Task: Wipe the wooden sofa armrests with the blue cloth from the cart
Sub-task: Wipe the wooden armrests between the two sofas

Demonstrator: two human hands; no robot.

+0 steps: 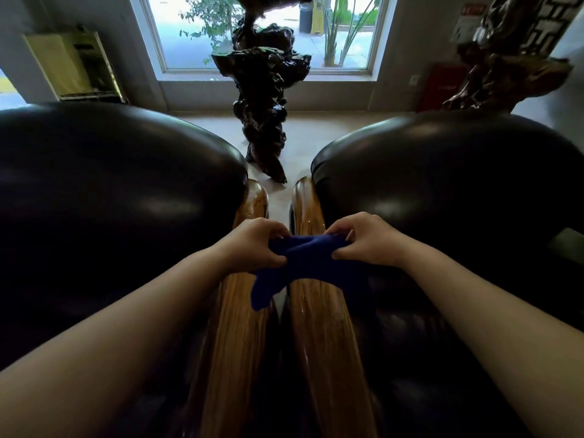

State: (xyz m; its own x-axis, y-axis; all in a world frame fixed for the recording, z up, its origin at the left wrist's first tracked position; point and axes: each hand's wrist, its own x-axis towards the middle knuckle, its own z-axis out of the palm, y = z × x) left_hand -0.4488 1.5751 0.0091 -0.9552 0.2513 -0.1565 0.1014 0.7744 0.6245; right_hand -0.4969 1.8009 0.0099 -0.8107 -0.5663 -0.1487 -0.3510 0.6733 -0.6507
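Both hands, the left hand (252,245) and right hand (363,240), pinch the blue cloth (297,267) stretched between them above the two wooden armrests (240,327), seemingly refolding it mid-task, so the next move calls for pressing it flat on the wood and stroking along the grain.

Two black leather sofa cushions fill the middle band: left cushion (104,191) and right cushion (458,184), glossy, well apart. Between them, top center, a dark gnarled root sculpture (264,90) stands on the pale floor (316,134). Behind it a white-framed window (259,33) shows green plants outside. Upper right, a second brown carved wood piece (505,58), with a red box (442,86) just left of its base. Upper left, a yellowish wall cabinet (74,66).
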